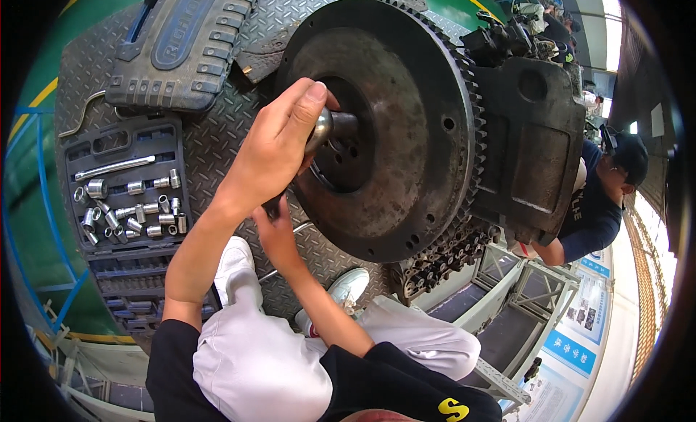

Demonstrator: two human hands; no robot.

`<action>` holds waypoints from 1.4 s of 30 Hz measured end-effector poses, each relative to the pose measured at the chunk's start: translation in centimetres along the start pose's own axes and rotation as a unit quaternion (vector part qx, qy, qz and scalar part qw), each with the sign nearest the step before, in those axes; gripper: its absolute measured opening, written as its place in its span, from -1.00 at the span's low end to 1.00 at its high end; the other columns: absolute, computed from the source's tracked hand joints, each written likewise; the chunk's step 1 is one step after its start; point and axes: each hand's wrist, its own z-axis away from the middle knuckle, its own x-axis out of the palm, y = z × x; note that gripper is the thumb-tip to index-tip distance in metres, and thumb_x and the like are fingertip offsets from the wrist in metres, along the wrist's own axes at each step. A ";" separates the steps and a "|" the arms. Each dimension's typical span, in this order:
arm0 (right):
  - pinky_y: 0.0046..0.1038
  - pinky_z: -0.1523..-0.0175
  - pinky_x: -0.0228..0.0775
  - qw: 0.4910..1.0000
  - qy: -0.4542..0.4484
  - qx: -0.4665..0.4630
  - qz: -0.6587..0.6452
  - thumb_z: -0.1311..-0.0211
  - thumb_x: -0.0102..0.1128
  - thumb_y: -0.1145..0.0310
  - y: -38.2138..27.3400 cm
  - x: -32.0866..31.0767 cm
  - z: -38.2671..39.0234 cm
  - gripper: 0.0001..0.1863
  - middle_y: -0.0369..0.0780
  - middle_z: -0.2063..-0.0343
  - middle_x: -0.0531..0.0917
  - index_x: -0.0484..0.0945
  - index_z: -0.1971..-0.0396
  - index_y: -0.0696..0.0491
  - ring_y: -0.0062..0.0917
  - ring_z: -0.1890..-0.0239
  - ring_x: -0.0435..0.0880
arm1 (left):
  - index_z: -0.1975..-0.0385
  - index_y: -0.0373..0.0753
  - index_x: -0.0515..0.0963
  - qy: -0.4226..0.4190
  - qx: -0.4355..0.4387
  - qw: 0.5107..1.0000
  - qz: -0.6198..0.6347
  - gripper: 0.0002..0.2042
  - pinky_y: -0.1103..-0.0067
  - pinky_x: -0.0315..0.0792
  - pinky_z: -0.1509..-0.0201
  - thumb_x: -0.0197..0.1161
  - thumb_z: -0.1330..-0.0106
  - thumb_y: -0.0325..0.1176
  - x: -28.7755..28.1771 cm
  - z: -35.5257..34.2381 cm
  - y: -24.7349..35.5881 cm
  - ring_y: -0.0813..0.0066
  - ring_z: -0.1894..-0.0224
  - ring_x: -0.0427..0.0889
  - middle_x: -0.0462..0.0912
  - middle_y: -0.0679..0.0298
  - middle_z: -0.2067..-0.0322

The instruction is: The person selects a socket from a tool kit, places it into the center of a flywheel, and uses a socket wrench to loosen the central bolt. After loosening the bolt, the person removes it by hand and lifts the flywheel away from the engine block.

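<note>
My left hand (279,143) is closed around the shiny round head of a ratchet wrench (320,132), thumb on top. A socket (344,125) on that head points into the recessed centre of a large dark flywheel (399,132), where several bolt holes show. Lower down, my right hand (277,233) is closed at the wrench's dark handle, its fingers partly hidden. The toothed flywheel stands upright on the end of an engine block (533,139). Whether the socket sits on a bolt is hidden.
An open socket case (127,143) with loose sockets lies at left, below a closed grey tool case (181,52). A wooden block (272,52) rests on the chequered metal plate (206,143). Another person (598,197) stands at right beside the engine. A metal frame (500,306) is below.
</note>
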 end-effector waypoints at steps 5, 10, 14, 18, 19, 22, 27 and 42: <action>-0.64 0.27 0.27 1.000 -0.002 -0.011 -0.021 -0.30 0.27 0.38 -1.9 -1.1 4.3 -0.75 -0.37 0.38 0.50 0.43 0.17 0.14 -0.77 0.33 0.42 | 0.14 -0.24 0.44 -0.002 -0.061 0.997 0.047 -0.54 0.65 0.29 0.62 -0.18 -0.56 0.07 0.6 0.7 0.3 0.66 0.70 0.39 0.39 0.37 0.66; -0.57 0.22 0.39 0.997 0.022 0.064 0.048 -0.30 0.23 0.43 -4.4 -3.7 8.0 -0.76 -0.33 0.39 0.55 0.43 0.12 0.18 -0.67 0.34 0.52 | 0.07 -0.23 0.42 -0.009 -0.060 0.995 0.076 -0.53 0.65 0.39 0.57 -0.22 -0.56 0.08 1.2 1.5 0.1 0.65 0.66 0.45 0.42 0.35 0.63; -0.60 0.26 0.30 0.996 0.021 0.051 0.067 -0.24 0.31 0.39 -4.8 -6.1 7.8 -0.73 -0.37 0.45 0.50 0.46 0.18 0.19 -0.72 0.38 0.40 | -0.12 -0.26 0.37 -0.031 -0.030 0.995 0.092 -0.43 0.61 0.48 0.51 -0.26 -0.53 0.16 1.1 1.8 -0.6 0.57 0.59 0.51 0.52 0.26 0.52; -0.55 0.02 0.34 0.995 0.047 0.039 0.081 -0.23 0.33 0.39 -4.6 -7.6 7.0 -0.59 -0.32 0.22 0.56 0.47 -0.01 0.24 -0.66 0.19 0.46 | -0.25 -0.22 0.27 -0.069 -0.044 0.984 0.159 -0.36 0.53 0.55 0.39 -0.26 -0.49 0.23 0.7 1.8 -1.5 0.50 0.47 0.56 0.54 0.21 0.38; -0.55 0.02 0.34 0.995 0.048 0.038 0.080 -0.23 0.33 0.39 -4.5 -7.8 6.9 -0.59 -0.32 0.22 0.56 0.47 -0.01 0.24 -0.66 0.19 0.46 | -0.25 -0.22 0.27 -0.073 -0.032 0.984 0.160 -0.36 0.53 0.55 0.39 -0.26 -0.49 0.23 0.6 1.7 -1.7 0.50 0.47 0.56 0.54 0.21 0.38; -0.55 0.01 0.35 0.997 0.036 0.032 0.067 -0.22 0.34 0.38 -4.2 -8.0 7.0 -0.60 -0.30 0.20 0.57 0.49 0.00 0.23 -0.64 0.18 0.48 | -0.27 -0.21 0.25 -0.084 -0.007 0.988 0.130 -0.34 0.52 0.56 0.37 -0.25 -0.47 0.25 0.3 1.7 -2.2 0.49 0.46 0.57 0.55 0.20 0.35; -0.56 0.31 0.32 0.996 0.053 0.026 0.065 -0.25 0.33 0.31 -3.5 -7.4 6.3 -0.75 -0.35 0.45 0.54 0.50 0.24 0.13 -0.67 0.44 0.48 | -0.28 -0.18 0.24 -0.098 -0.025 0.974 0.204 -0.34 0.53 0.55 0.25 -0.25 -0.45 0.25 0.2 1.5 -2.6 0.50 0.40 0.58 0.54 0.22 0.36; -0.58 0.21 0.37 0.995 0.031 0.086 -0.028 -0.27 0.33 0.32 -1.7 -6.5 4.0 -0.74 -0.36 0.38 0.57 0.53 0.16 0.14 -0.67 0.34 0.51 | -0.22 -0.19 0.26 -0.115 -0.001 0.966 0.233 -0.43 0.53 0.55 0.13 -0.19 -0.49 0.16 -0.3 1.2 -3.5 0.52 0.21 0.59 0.55 0.22 0.16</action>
